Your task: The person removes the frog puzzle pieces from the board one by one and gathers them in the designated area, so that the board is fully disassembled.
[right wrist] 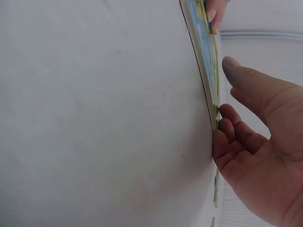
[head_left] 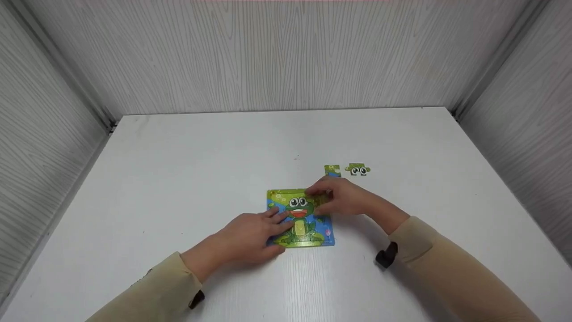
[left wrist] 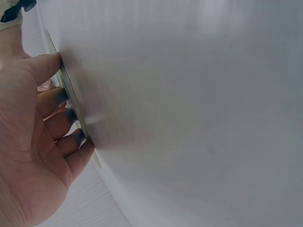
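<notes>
A square frog jigsaw puzzle (head_left: 300, 229) in a green and blue tray lies flat on the white table. My left hand (head_left: 250, 237) rests on its left side, with the fingers stretched over the picture and the thumb by the near edge. From the left wrist view, the thumb and little finger of that hand (left wrist: 33, 127) meet the tray's thin edge. At the puzzle's upper right, my right hand (head_left: 346, 197) touches the surface with bent fingertips. The right wrist view shows a gap between the thumb and fingers of that hand (right wrist: 270, 137), with no piece visible there.
Two loose puzzle pieces lie beyond the right hand: a green and blue corner piece (head_left: 332, 169) and a piece with frog eyes (head_left: 358, 170). Pale wood-grain panels (head_left: 268, 58) rise behind the white table (head_left: 201, 170) and at both sides.
</notes>
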### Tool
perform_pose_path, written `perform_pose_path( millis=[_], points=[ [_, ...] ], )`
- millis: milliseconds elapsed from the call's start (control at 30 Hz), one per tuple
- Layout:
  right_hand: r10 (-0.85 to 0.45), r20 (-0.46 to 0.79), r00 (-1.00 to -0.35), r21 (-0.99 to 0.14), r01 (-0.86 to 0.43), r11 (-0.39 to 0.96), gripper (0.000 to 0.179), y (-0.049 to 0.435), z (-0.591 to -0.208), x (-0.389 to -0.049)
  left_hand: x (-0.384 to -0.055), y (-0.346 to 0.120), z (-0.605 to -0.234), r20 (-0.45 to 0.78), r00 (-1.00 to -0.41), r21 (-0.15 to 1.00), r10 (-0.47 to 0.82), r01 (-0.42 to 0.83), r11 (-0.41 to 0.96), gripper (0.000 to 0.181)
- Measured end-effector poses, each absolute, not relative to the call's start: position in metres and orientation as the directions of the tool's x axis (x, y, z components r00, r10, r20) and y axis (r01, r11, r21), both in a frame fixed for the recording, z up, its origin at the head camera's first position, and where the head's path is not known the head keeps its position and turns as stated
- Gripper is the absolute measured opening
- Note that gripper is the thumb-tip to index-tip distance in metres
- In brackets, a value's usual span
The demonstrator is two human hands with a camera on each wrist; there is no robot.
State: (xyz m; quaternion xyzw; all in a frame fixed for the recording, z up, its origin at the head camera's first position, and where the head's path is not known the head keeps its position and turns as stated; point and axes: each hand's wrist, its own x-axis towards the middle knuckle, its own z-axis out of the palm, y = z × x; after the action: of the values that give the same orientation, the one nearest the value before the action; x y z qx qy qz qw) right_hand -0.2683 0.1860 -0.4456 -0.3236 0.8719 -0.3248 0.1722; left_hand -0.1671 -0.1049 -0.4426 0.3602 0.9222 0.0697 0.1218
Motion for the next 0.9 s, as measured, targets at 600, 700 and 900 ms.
perform_pose_path(
  millis=[600,700,900],
  points=[
    [-0.664,-0.136,-0.735,-0.68,-0.418,0.602,0.039,0.187,-0.453,-0.267,-0.175,-0.083,-0.441,-0.145,-0.664,0.158,0.733,0.716,0.68,0.069],
    [-0.673,-0.126,-0.729,-0.682,-0.429,0.592,0.039,0.187,-0.453,-0.268,-0.177,-0.08,-0.442,-0.158,-0.67,0.169,0.725,0.705,0.689,0.072],
    [-0.683,-0.113,-0.721,-0.696,-0.433,0.573,0.038,0.189,-0.453,-0.266,-0.177,-0.076,-0.441,-0.153,-0.664,0.177,0.732,0.71,0.682,0.071]
  ],
)
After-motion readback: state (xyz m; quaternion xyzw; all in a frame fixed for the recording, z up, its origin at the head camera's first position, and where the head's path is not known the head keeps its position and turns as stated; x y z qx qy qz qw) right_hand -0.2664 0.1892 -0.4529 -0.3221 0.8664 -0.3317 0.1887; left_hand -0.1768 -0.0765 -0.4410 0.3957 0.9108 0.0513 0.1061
